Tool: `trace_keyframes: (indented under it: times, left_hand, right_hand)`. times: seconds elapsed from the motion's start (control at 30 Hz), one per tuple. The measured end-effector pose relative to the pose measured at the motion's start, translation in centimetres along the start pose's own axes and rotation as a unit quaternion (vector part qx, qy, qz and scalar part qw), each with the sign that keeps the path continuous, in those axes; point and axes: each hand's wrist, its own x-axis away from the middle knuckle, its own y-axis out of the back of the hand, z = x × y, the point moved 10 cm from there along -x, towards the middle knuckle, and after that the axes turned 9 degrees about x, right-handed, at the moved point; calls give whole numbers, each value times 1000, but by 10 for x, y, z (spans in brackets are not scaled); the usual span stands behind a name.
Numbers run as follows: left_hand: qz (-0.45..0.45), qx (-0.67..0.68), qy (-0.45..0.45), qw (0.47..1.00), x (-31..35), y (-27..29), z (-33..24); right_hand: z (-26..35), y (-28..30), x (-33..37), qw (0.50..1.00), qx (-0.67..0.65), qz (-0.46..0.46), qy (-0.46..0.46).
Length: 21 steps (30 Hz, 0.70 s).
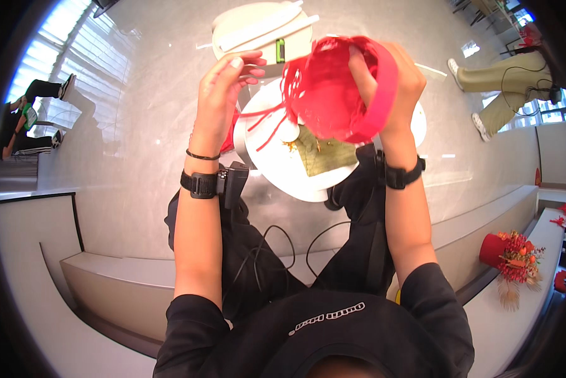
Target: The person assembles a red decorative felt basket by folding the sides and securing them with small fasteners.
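My right hand [399, 85] grips a red round hollow container [336, 97] by its rim band, with the thumb inside and the other fingers around the outside. The container is tilted, so its opening and inside show; its left side looks like openwork. Thin red strips [267, 120] trail from it to the left. My left hand [229, 79] is raised just left of the container, fingers bent and apart, holding nothing. Below lies a green cloth [327, 154] on a white round table [286, 179]. A small white rounded thing [288, 131] sits beside the cloth, partly hidden.
Beyond the table stands a beige rounded seat [236, 16] bearing long white strips and a green-and-black object [280, 51]. Black cables [258, 252] cross my lap. A red flowerpot [492, 250] stands on the right ledge. People are at the far left and right.
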Motion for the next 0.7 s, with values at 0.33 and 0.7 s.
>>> trace_keyframes:
  times: [0.33, 0.7]
  left_hand:
    - [81, -223, -2, 972, 19, -73, -85]
    - [-36, -417, -78, 905, 20, -39, -90]
  right_hand:
    - [59, -10, -2, 970, -185, 152, -52]
    - [66, -45, -5, 944, -201, 254, -68]
